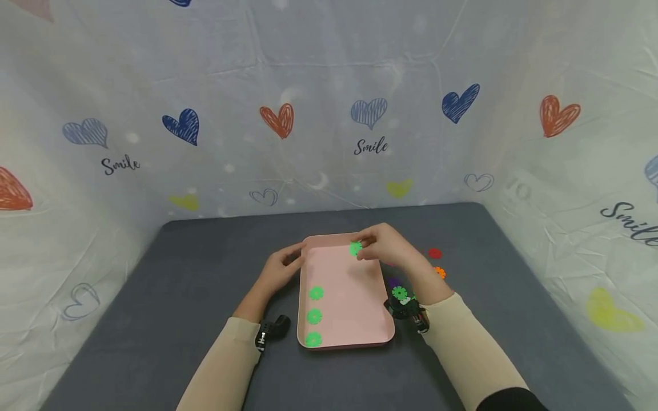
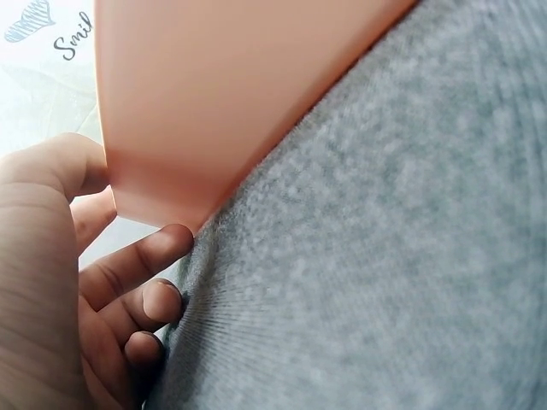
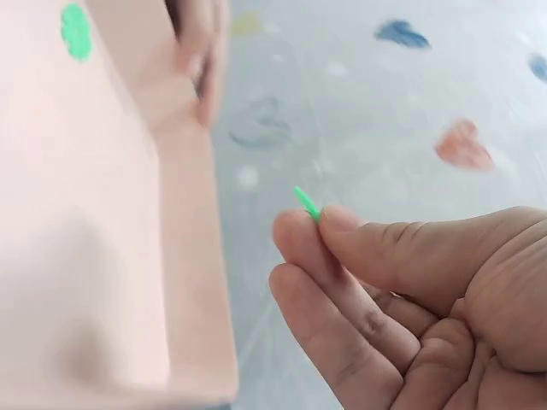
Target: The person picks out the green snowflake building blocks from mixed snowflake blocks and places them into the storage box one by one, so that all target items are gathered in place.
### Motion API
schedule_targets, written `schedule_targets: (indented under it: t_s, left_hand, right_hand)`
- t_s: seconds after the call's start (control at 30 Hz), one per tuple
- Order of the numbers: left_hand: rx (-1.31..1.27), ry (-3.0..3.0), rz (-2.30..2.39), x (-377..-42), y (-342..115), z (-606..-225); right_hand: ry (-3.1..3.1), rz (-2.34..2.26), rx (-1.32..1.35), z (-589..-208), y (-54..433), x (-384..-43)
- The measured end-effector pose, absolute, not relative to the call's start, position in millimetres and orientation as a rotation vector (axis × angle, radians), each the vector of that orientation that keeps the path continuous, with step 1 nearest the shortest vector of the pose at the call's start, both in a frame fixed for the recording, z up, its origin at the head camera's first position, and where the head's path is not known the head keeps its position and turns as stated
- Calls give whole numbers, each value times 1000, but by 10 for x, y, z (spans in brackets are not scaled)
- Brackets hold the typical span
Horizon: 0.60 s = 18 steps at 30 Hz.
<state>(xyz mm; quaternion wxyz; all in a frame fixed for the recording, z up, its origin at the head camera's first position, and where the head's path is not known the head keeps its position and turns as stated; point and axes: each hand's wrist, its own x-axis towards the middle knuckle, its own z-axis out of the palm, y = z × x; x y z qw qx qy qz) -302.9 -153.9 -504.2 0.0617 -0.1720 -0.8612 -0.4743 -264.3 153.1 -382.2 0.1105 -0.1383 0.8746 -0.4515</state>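
Observation:
A pink rectangular tray (image 1: 339,297) lies on the dark grey table. My left hand (image 1: 280,268) grips its left rim near the far corner, thumb and forefinger at the edge; in the left wrist view the other fingers (image 2: 158,248) curl beside the outer wall. Over the tray's far right corner, my right hand (image 1: 385,248) pinches a green flower-shaped plastic disc (image 1: 355,248) between thumb and fingertips. The right wrist view shows that disc (image 3: 306,202) edge-on. Along the tray's left side, three more green discs (image 1: 315,316) lie in a column.
Right of the tray, a red disc (image 1: 434,253), an orange one (image 1: 439,272), a purple one (image 1: 394,282) and a green one (image 1: 399,293) lie about my right wrist, partly hidden by it. White cloth printed with hearts (image 1: 276,120) hangs behind and beside the table.

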Motion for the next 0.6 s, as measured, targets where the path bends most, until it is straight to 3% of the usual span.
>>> schedule_targets:
  t_s: [0.6]
  left_hand:
    - [-536,-2606,-1457,-3042,-1549,-5039]
  right_hand:
    - [2618,-915,-596,-4253,548,-2896]
